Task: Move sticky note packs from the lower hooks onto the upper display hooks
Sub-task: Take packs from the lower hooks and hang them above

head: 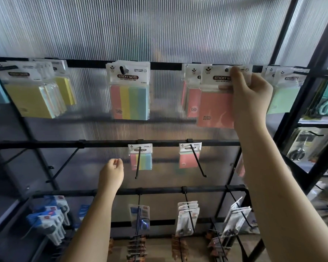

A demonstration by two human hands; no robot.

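The pink sticky note pack [215,103] hangs at the upper rail [165,65], right of centre, in a clear glossy sleeve with a white printed header card. The right hand [249,87] pinches that header at its top right corner, fingers curled over the front of the card, right at the hook hole. Just behind and left of it sits another pink pack [191,97] on the same hook position.

Further left on the upper rail a four-colour striped pack [129,91] hangs flat from a short black hook, its pads pink, yellow, green and blue. At the far left are yellow packs [34,95], fanned and tilted; at the far right a pale green pack [284,93].

On the middle rail [106,143], two long thin black hooks slope down toward the camera. One carries a small striped pack [141,157], the other a small pink pack [188,157], both pushed back against the rail. The left hand [112,173] hovers just left of the small striped pack, fingers loosely curled, holding nothing.

The lowest rail holds carded scissors [187,218] and blue-and-white packets [49,220], blurred.

The backing is a ribbed translucent plastic panel [159,31] in a black metal frame [284,35]; more scissors hang in the next bay at right.
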